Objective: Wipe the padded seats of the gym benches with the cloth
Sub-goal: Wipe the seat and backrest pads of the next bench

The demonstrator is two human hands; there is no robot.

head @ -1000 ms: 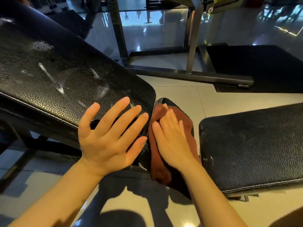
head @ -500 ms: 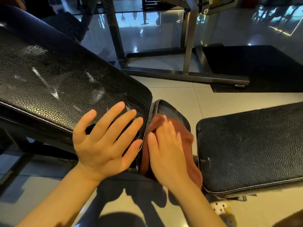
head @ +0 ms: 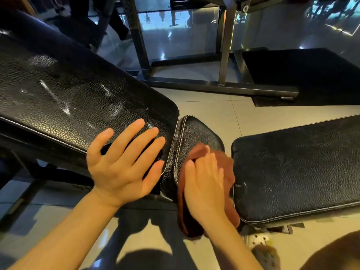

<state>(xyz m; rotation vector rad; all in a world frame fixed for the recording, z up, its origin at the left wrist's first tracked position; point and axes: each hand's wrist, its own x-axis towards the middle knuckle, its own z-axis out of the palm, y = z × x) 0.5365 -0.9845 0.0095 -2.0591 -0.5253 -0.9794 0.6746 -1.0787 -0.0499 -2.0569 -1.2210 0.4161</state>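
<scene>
Cloth [head: 224,162] is the brown rag bunched up on the small seat pad [head: 196,133], the narrow one wedged between the big angled back pad [head: 68,98] and the second bench [head: 302,168] on the right. Part of it hangs off the near edge of the pad toward the floor. My right hand [head: 204,184] lies flat on top of it, fingers straight and together, pressing rather than gripping. My left hand [head: 124,162] is spread wide open, palm resting on the lower corner of the back pad, holding nothing.

Handling-wise, I'd guess the rag is light and floppy, so it'll bunch or slide out from under a flat palm on that pebbled vinyl. Best bet is probably keeping the palm over the thick folded middle, not the loose tail. Pads look firm but a bit squishy, with streaks on the back pad. Behind is a steel rack frame [head: 224,86] and a black floor mat [head: 311,75].
</scene>
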